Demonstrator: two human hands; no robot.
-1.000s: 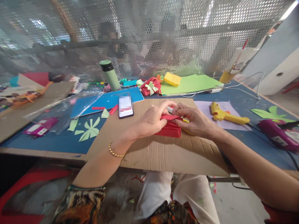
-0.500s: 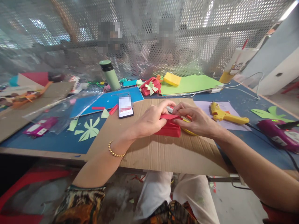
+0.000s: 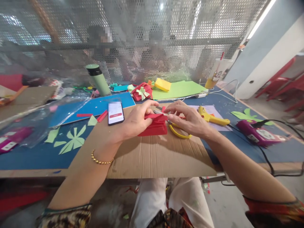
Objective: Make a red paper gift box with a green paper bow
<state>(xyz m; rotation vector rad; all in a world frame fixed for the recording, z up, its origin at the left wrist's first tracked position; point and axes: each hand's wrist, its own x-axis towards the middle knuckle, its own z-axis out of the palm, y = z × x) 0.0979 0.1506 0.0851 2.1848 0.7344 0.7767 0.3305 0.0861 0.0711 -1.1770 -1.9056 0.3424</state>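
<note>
My left hand (image 3: 140,118) is closed on a folded red paper piece (image 3: 155,120), thumb in front and fingers behind. The piece looks box-like, with a raised flap, and sits low over the cardboard sheet (image 3: 152,158). Just right of the flap is my right hand (image 3: 186,117), its fingers curved and apart from the thumb, with nothing visible between them. Under that hand lies a pair of scissors (image 3: 182,134) with yellow handles, its blades partly covered by the hand and paper. A small red bit (image 3: 163,109) shows behind the fingertips.
A phone (image 3: 116,113) lies left of the cardboard, near pale green paper cutouts (image 3: 73,139). Behind stand a green bottle (image 3: 98,80) and a drink cup (image 3: 216,72). To the right are a yellow glue gun (image 3: 213,118) and a purple power box (image 3: 258,132) with cables.
The view has turned rightward, so things sit further left. My right fingers have parted from the red paper's flap; my left hand keeps its hold.
</note>
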